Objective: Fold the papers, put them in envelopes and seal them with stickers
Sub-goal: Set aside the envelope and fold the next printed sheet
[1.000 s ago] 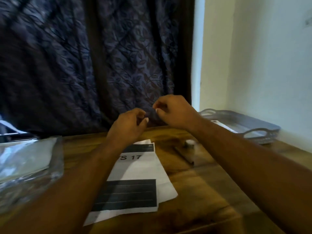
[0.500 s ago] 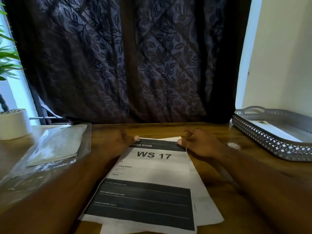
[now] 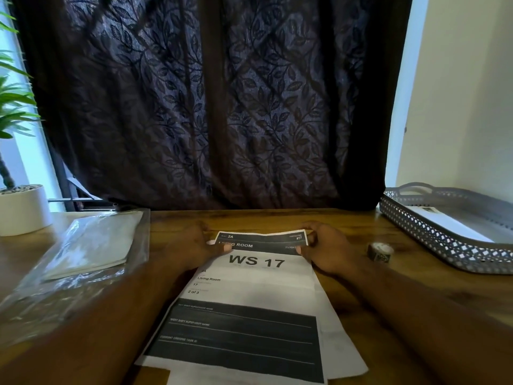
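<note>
A printed sheet marked "WS 17" (image 3: 249, 295) lies on top of other white papers (image 3: 344, 354) in the middle of the wooden table (image 3: 361, 226). My left hand (image 3: 194, 245) pinches the sheet's far left corner and my right hand (image 3: 324, 245) pinches its far right corner; the far edge is lifted slightly off the pile. A clear plastic bag of white envelopes (image 3: 91, 245) lies to the left. A small roll of stickers (image 3: 379, 252) stands on the table to the right of my right hand.
A grey perforated tray (image 3: 433, 234) holding a white envelope (image 3: 447, 223) sits at the far right. A white plant pot (image 3: 23, 209) stands at the far left. A dark leaf-patterned curtain (image 3: 222, 107) hangs behind the table's far edge.
My hands came down from in front of the curtain to the top sheet's far corners and now pinch them. The camera turned left and tilted down.
</note>
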